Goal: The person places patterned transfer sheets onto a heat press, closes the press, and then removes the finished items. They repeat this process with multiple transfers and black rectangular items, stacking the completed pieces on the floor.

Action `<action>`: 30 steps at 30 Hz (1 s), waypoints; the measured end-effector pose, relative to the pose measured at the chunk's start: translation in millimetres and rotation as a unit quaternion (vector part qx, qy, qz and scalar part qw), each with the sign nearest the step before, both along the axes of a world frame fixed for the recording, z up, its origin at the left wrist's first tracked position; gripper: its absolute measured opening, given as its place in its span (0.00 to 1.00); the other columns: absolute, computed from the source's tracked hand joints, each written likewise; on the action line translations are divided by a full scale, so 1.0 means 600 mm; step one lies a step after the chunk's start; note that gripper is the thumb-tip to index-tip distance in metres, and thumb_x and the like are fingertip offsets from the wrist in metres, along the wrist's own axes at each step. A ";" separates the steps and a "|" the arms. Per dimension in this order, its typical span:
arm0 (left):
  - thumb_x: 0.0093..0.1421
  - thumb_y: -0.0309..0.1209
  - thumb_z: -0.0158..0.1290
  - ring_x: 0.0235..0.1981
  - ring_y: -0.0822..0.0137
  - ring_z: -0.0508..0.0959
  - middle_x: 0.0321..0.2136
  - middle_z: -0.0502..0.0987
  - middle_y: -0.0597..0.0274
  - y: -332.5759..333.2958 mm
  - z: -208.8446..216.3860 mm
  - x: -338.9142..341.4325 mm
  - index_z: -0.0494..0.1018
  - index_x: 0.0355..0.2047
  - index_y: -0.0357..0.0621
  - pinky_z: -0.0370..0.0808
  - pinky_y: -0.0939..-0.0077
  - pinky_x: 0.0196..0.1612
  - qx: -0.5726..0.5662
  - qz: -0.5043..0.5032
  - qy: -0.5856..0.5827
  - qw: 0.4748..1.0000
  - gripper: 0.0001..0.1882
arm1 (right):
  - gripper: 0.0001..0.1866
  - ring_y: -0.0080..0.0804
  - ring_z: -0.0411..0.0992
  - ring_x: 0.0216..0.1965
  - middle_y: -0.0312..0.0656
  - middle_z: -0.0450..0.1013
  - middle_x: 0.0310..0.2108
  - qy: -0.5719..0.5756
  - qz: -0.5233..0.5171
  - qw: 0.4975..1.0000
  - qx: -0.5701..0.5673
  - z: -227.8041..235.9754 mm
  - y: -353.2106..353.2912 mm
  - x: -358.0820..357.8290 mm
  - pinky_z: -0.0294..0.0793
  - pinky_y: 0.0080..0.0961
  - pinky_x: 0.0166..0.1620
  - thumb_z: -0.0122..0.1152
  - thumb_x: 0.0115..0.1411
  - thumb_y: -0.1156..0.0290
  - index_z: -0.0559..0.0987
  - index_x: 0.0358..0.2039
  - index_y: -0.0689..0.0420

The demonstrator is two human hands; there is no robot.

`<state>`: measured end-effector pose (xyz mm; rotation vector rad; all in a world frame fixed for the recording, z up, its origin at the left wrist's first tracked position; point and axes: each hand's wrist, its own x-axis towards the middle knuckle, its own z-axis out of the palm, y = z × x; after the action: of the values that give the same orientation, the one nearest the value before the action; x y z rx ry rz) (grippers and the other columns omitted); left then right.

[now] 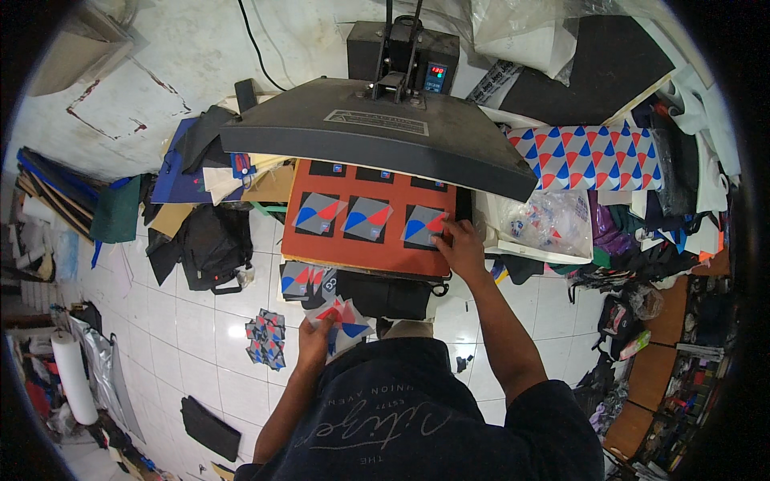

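The right hand (461, 244) touches the edge of the right front printed piece (423, 228), which lies a bit crooked over a black square on the rust-red pad (321, 250) of the heat press; I cannot tell if the fingers pinch it or just push it. The left hand (318, 330) is closed on a few loose printed pieces (350, 322), in front of the pad. The right front piece could end up crooked if the fingers bump it or let go too soon. The left front piece (314, 216) and the middle front piece (367, 220) sit askew too, so a knock to the pad might make them slip. The big dark top plate (377, 136) hangs open over the back row, and the control box (435, 78) is lit up, so it may be hot; reaching too far back could burn a hand. That plate also hides some of the back squares and blocks the way from above. More printed pieces (297, 280) lie by the pad's front left edge, where the left arm could brush them off. To the right are a white tray (533, 250) with a clear plastic bag and a patterned sheet (584, 158). A black backpack (212, 244) sits left of the press, and a patch pile (265, 339) lies on the tiled floor.
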<state>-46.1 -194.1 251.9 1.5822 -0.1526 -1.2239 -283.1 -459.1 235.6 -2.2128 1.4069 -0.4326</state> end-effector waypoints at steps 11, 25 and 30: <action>0.59 0.33 0.57 0.36 0.67 0.78 0.37 0.79 0.56 -0.002 0.015 0.004 0.73 0.43 0.36 0.74 0.74 0.40 0.019 -0.006 -0.012 1.000 0.16 | 0.16 0.36 0.72 0.32 0.45 0.71 0.32 -0.083 -0.083 0.992 -0.039 -0.008 0.001 -0.034 0.73 0.31 0.38 0.63 0.56 0.64 0.76 0.43 0.58; 0.55 0.28 0.60 0.36 0.67 0.78 0.36 0.77 0.59 -0.082 0.083 -0.013 0.72 0.43 0.38 0.75 0.72 0.40 -0.092 0.010 0.067 0.993 0.16 | 0.26 0.24 0.70 0.30 0.39 0.72 0.31 -0.213 0.093 0.899 0.372 0.104 0.159 0.099 0.71 0.22 0.34 0.72 0.48 0.56 0.74 0.40 0.60; 0.58 0.28 0.57 0.35 0.70 0.78 0.36 0.79 0.59 -0.081 0.098 -0.013 0.73 0.43 0.38 0.76 0.75 0.39 -0.130 0.038 0.057 0.989 0.13 | 0.12 0.16 0.68 0.28 0.32 0.71 0.27 -0.256 0.095 0.853 0.446 0.091 0.165 0.122 0.68 0.17 0.32 0.65 0.56 0.68 0.75 0.35 0.62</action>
<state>-54.1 -242.6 310.9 1.2798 -0.1693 -1.1801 -210.0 -360.1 290.3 -1.3110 0.8221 -0.1987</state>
